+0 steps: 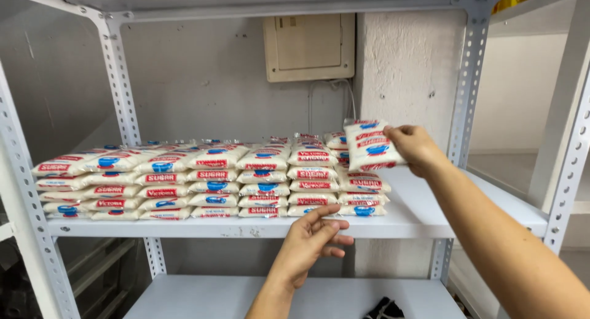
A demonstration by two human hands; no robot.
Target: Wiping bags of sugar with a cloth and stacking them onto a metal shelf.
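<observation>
Right hand [416,148] is gripping a white sugar packet [371,145] by its right edge, holding it tilted in the air just above the rightmost stack of sugar packets [362,195] on the middle shelf [430,216] of a white slotted-angle rack. Left hand [312,240] is hovering empty below the shelf's front edge, fingers loosely spread and narrow, index fingertip near the bottom packets of that stack. Neat rows of matching packets [184,181] are filling the shelf to the left. Judged from this position, the placing step is in hand: the held packet is sitting over the last stack. Seating it calls for levelling the packet and aligning its edges with the packets beneath before release.
</observation>
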